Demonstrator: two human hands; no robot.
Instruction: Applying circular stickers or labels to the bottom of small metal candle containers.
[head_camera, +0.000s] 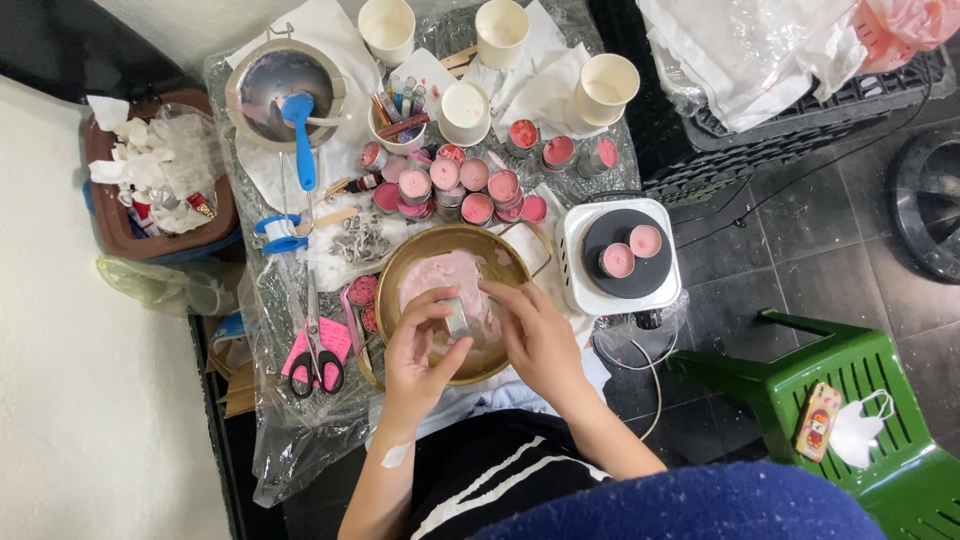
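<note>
While both hands, left hand (420, 345) and right hand (535, 335), pinch a small metal tin (458, 320) over the brass bowl (400, 265), a slip could drop it into pink wax (450, 275); the hot plate (620, 255) sits at three o'clock.

We see our two bare hands, the left hand (420, 345) and the right hand (535, 335), on bare forearms with no sleeves. A small white patch sits on the left forearm, toward seven o'clock. Below, at six o'clock, we wear a black garment with white stripes and a blue fabric piece.
</note>
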